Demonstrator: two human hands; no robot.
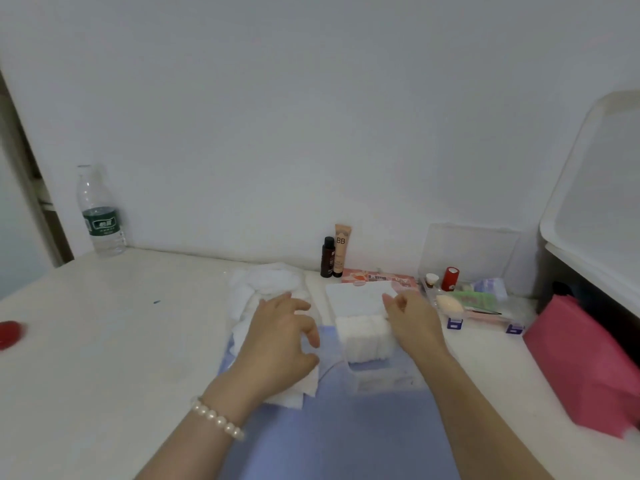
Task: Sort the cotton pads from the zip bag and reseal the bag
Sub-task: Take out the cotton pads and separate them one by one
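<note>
Hands, two, left hand (282,336) fingers loosely spread, right hand (412,315) fingers pinching one zip bag (360,297)

A single head-worn camera looks forward and down from the person's own seat, close above the near edge of the white table (114,341), facing the far wall (311,116); wide-angle distortion bends the edges.
</note>
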